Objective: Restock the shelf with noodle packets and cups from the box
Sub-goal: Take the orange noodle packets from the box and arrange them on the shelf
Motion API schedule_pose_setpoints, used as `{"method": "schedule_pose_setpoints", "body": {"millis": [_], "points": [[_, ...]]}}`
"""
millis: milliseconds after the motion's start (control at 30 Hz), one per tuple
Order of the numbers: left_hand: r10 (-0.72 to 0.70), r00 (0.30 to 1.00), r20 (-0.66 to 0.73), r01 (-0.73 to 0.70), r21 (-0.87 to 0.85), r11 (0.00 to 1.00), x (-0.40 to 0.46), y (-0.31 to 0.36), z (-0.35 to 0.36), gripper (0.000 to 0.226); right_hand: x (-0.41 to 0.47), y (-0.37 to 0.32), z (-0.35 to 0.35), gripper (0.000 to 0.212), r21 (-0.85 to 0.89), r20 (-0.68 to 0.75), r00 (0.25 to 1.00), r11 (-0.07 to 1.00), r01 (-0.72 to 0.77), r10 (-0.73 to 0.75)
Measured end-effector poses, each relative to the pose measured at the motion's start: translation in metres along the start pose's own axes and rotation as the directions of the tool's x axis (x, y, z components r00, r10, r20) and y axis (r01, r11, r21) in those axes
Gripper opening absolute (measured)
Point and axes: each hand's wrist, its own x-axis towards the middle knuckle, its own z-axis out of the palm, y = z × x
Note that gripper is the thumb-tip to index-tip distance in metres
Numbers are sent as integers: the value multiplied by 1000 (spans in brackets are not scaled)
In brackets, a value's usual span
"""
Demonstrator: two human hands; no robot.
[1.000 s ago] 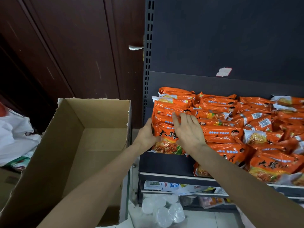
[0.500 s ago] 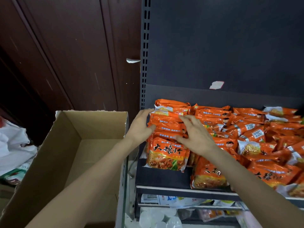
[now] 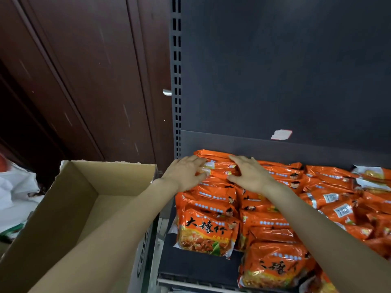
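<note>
Far left, a white plastic bag [image 3: 14,193] is cut off by the frame edge, its contents impossible to make out, with dark wooden panelling [image 3: 74,81] rising behind it. Next along, the cardboard box [image 3: 69,208] stands open, and the inner walls and floor on show are bare; the near part is hidden under the left forearm, and dark lettering on its outer side is too sliced-off to read. Up at the shelf's slotted upright [image 3: 176,81], a small metal handle [image 3: 167,92] pokes out from behind. Now the hands: the left hand [image 3: 184,173] lies flat, fingers straight and spread, pressing on the left end of the rear noodle packets [image 3: 218,166], gripping nothing. Just beside it, the right hand [image 3: 250,175] does the same, fingers extended over the packet tops, thumb tucked against the wrappers, holding nothing. The packets stand in packed rows on the dark shelf [image 3: 190,265], orange wrappers overlapping so that most faces are hidden. The front left packet [image 3: 206,231] shows bold black Chinese characters over a noodle picture; smaller print is blurred. Further right, white barcode labels [image 3: 342,209] show, unreadable, and the rows run off the right edge. On the back panel a torn white sticker [image 3: 281,134] clings, showing no legible text.
</note>
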Motion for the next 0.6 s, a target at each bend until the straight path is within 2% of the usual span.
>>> {"method": "schedule_pose_setpoints", "body": {"millis": [133,267,433,533,600], "points": [[-123,992,12,123,-175,977,-5,-17,2,46,7,6,3,72,30,-34,999,1000,8,-6],[-233,971,63,230,-528,818,-5,-25,1,37,8,10,1,66,143,-53,999,990,15,-8],[-243,967,76,245,-536,808,-2,-29,-1,39,10,5,3,59,163,-98,992,983,90,-75],[-267,959,96,275,-541,795,-1,-33,1,40,10,3,4,58,169,-122,991,982,82,-61],[-283,954,102,293,-523,800,1,-32,0,39,9,3,5,47,168,-135,990,984,61,-38]]}}
